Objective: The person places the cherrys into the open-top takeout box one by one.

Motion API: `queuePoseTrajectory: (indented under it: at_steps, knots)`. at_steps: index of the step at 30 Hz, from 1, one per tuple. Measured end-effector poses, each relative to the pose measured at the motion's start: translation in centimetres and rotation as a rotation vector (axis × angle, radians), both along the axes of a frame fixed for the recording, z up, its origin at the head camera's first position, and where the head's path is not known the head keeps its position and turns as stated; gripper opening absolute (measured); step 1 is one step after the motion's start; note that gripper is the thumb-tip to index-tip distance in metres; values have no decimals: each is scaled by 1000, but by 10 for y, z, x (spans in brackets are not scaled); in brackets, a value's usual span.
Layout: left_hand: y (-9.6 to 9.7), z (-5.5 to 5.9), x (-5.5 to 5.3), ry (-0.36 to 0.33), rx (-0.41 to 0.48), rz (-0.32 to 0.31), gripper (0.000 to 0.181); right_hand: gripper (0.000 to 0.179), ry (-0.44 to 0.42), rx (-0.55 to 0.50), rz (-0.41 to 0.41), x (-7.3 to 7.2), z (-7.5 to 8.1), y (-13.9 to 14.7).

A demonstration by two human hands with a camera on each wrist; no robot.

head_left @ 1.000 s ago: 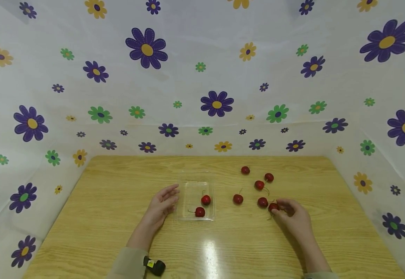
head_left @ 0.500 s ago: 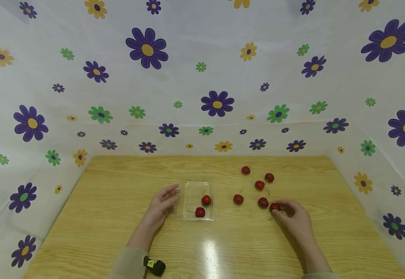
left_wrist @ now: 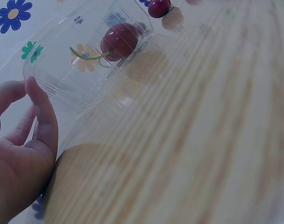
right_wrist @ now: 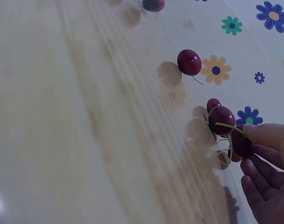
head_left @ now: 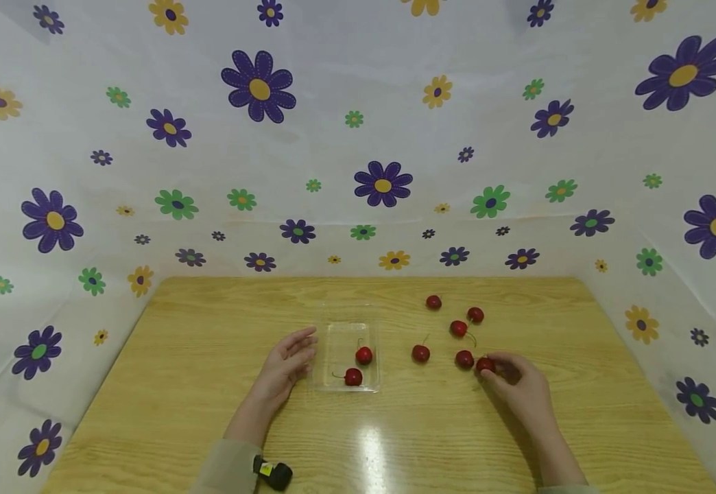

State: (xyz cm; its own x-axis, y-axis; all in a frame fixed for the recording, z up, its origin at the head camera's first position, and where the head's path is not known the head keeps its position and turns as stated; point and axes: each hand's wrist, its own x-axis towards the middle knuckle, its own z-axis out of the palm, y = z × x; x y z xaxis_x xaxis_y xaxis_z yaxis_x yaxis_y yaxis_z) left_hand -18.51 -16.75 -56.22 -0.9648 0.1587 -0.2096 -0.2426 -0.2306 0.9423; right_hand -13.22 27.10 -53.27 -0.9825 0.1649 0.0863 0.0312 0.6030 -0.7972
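My right hand (head_left: 521, 387) pinches a dark red cherry (head_left: 485, 364) between thumb and fingers, low over the table at the right. In the right wrist view that cherry (right_wrist: 242, 141) shows a green stem beside the thumb. Another cherry (head_left: 464, 359) lies just left of it. A clear plastic box (head_left: 339, 388) stands left of centre with two stemmed cherries inside, one near its right wall (head_left: 364, 355) and one near its front (head_left: 353, 377). My left hand (head_left: 287, 363) is at the box's left side, fingers relaxed, fingertips right at the wall (left_wrist: 32, 70).
More cherries lie loose on the wooden table (head_left: 210, 329): one nearest the box (head_left: 421, 353), one at the back (head_left: 434, 302), and a pair (head_left: 459, 328) further right. A flowered white cloth (head_left: 315, 137) rises behind and at both sides. A black wrist device (head_left: 274, 473) sits by the left sleeve.
The cherry in my right hand has shifted very slightly in the fingertips, its stem turning. The left hand, the box and the other cherries have stayed put.
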Motion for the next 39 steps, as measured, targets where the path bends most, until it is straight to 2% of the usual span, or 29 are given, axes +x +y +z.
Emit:
queuePoseTrajectory:
  at_steps: [7,13,17,28,32,39]
  knots:
    - [0,-1,0,6,6,4,55,37,-36,-74,-3,-1,7,-8]
    - [0,0,1,5,11,9,54,33,35,-112,17,-3,10,-17]
    - [1,0,1,4,13,10,54,31,62,-116,36,-4,11,-24]
    - [2,0,1,10,14,23,52,32,60,-101,61,-10,19,-45]
    - [1,1,1,10,1,8,54,31,77,-81,78,-14,18,-53]
    - [0,1,1,8,4,-1,54,30,118,-107,124,-20,15,-68]
